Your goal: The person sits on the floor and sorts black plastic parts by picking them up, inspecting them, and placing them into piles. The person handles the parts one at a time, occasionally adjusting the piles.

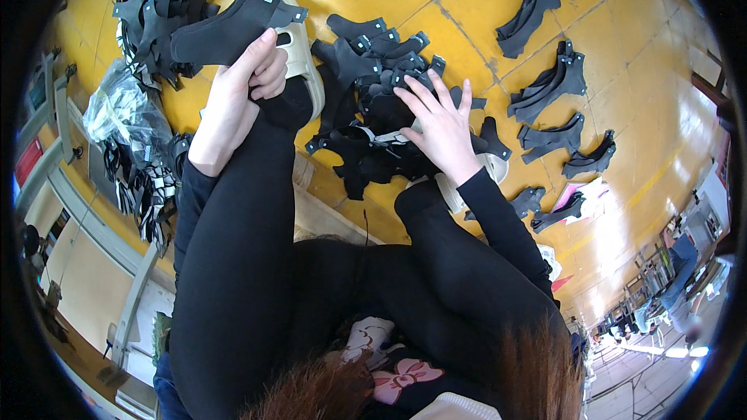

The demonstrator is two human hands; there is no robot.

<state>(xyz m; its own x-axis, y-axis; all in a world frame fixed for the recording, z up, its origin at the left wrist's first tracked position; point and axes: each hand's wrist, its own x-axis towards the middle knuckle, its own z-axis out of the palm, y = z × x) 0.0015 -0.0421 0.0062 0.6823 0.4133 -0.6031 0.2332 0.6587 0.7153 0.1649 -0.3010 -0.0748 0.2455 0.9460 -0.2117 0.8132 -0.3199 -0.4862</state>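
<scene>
My left hand point(247, 85) is closed round a small stack of black cut fabric pieces point(229, 27), raised above my left shoe. Small pale labels show near the stack's right end. My right hand point(441, 124) has its fingers spread, over or on the right side of a loose heap of similar black pieces point(350, 62) on the floor between my feet. Nothing shows in its grasp. Whether its fingertips touch the heap I cannot tell.
Several sorted stacks of black pieces point(548, 82) lie on the yellow floor point(467, 0) to the right. A taller pile point(159, 12) stands far left, beside a clear plastic bag point(124, 109). A grey metal frame point(93, 206) runs along the left. My beige shoes point(313, 82) flank the heap.
</scene>
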